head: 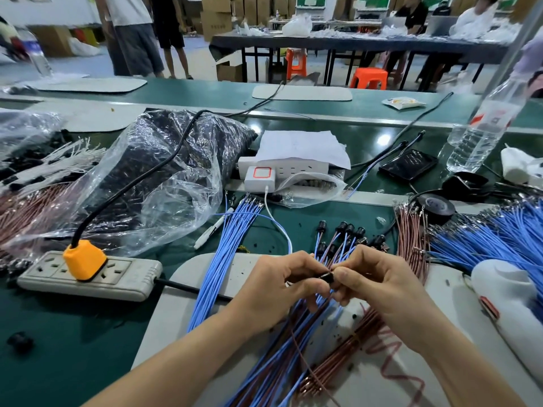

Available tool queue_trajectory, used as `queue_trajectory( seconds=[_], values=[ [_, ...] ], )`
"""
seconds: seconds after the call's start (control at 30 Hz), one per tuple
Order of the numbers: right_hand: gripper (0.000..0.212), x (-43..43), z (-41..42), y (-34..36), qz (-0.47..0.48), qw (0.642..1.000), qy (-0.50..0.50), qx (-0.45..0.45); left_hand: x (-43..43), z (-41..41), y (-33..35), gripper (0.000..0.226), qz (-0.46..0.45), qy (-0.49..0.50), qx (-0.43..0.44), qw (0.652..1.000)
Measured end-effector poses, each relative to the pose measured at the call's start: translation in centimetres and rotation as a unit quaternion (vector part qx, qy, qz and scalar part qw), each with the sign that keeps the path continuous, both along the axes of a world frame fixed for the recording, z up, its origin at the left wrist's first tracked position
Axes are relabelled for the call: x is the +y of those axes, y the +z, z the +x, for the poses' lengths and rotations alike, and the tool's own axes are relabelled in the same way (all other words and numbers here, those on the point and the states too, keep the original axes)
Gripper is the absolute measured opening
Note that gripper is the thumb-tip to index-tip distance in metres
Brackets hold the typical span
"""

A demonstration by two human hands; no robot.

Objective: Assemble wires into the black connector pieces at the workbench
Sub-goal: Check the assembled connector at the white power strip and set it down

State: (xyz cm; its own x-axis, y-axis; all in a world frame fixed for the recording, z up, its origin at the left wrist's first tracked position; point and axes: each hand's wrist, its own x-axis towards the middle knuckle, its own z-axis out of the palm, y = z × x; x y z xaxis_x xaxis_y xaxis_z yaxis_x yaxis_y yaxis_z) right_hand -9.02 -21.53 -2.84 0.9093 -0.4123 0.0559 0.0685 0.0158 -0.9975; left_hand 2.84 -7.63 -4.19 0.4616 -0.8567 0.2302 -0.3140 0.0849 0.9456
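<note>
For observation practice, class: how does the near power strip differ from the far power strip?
The near power strip holds an orange plug; the far power strip holds a white adapter. The near power strip lies uncovered; crumpled paper partly covers the far power strip. Both are pale and lie on the green bench.

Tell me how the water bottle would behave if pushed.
The bottle is tall and narrow, so a high push would probably tip it. Its water seems to fill only the lower part, which may steady it somewhat. Its clear, ribbed wall looks thin and would likely dent under a firm grip.
</note>
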Motion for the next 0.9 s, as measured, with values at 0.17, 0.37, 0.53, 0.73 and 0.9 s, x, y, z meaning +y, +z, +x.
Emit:
queue_trajectory(
  seconds=[0.17, 0.37, 0.53, 0.73, 0.9],
  values=[
    [0.02, -0.2, 0.0, 0.0, -0.036, 0.999, -0.011, -0.014, -0.1, -0.1, 0.0, 0.009, 0.015, 0.011, -0.047, 0.999],
    [0.016, -1.1, -0.3, 1.0, 0.057, 0.988, -0.091, -0.111, 0.1, 0.2, 0.0, 0.007, -0.031, 0.033, -0.106, 0.993],
    [0.012, 0.4, 0.2, 0.2, -0.095, 0.986, -0.098, -0.093, 0.0, 0.1, 0.2, 0.013, -0.103, 0.062, -0.159, 0.98],
    [0.016, 2.0, 0.6, -1.1, -0.227, 0.966, -0.104, -0.07, 0.1, 0.3, 0.2, 0.028, -0.14, 0.079, -0.238, 0.958],
    [0.013, 2.5, 0.9, -1.3, -0.326, 0.935, -0.116, -0.077, 0.1, 0.0, 0.3, 0.019, -0.139, 0.083, -0.226, 0.96]
  ],
)
